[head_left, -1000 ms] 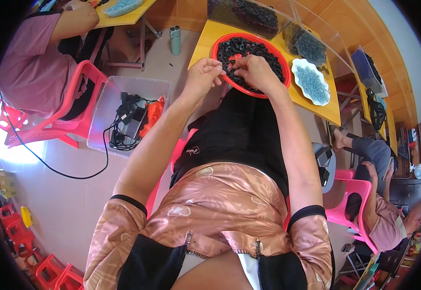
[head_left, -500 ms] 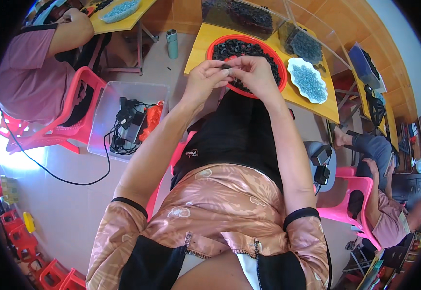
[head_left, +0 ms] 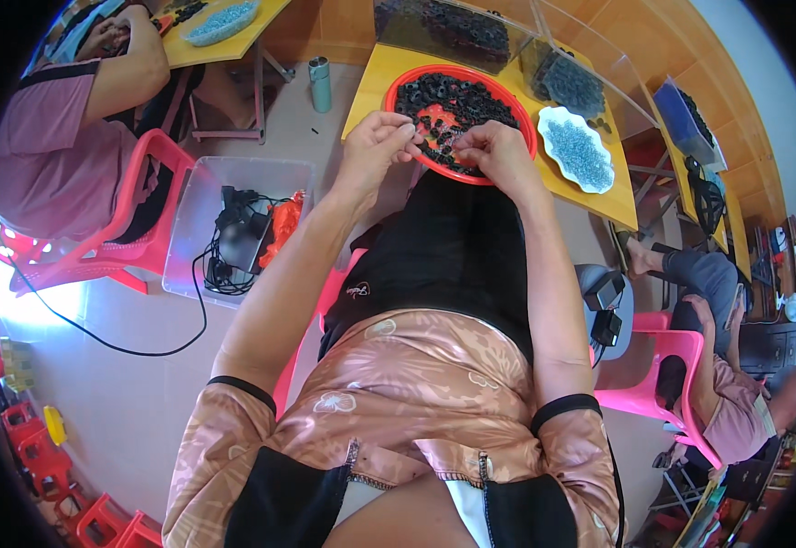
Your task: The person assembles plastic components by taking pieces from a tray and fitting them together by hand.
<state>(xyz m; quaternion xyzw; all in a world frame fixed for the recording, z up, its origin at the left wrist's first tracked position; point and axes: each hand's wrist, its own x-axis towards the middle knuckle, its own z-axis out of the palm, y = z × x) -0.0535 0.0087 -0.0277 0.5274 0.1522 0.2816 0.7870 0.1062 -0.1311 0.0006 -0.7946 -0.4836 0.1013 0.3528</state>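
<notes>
A round red tray (head_left: 527,128) full of small black ring-like parts (head_left: 448,89) sits at the table's near edge, with red bottom showing through in its middle. Over its left rim my left hand (head_left: 375,151) is held with thumb and fingers pinched; whatever is between the tips is too small to make out. My right hand (head_left: 500,157) reaches over the tray's near right side, fingertips bunched low at the black parts, their grip partly hidden. Right of the tray lies a white scalloped dish (head_left: 551,117) of small pale blue, shiny pieces (head_left: 582,155).
Clear bins (head_left: 558,78) of dark parts stand along the yellow table's (head_left: 370,87) back. On the floor at left are a clear plastic box (head_left: 188,228) with cables and a green bottle (head_left: 320,87). Seated people (head_left: 60,155) work at left and sit at right on pink chairs (head_left: 663,374).
My hands were together over the tray around a small black part; now they are apart. The right hand has lowered toward the black parts, and the left has shifted slightly left.
</notes>
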